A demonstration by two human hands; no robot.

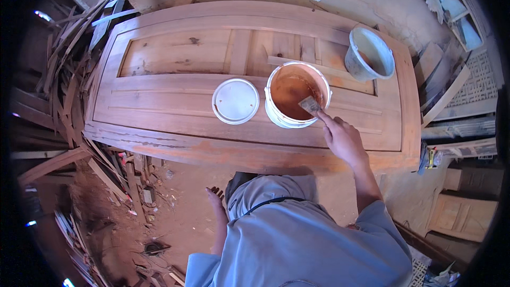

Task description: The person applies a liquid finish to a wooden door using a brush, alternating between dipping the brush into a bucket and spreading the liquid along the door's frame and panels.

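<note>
Right of centre, the right hand [344,139] grips a scraper [309,105] over the white bucket [272,115] of brown paste [288,97]; overloaded, it could drip onto the door [175,101]. The left hand [215,195], lower centre, hangs loosely spread, so a knock could tip the unsteadied bucket

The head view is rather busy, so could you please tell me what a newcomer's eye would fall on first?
Probably the round white bucket of orange-brown paste, just right of centre, with the right hand holding a flat grey scraper at its mouth. Beneath it, a large reddish-brown panelled wooden door spans the upper middle. A tangled heap of wooden offcuts crowds the left side.
</note>
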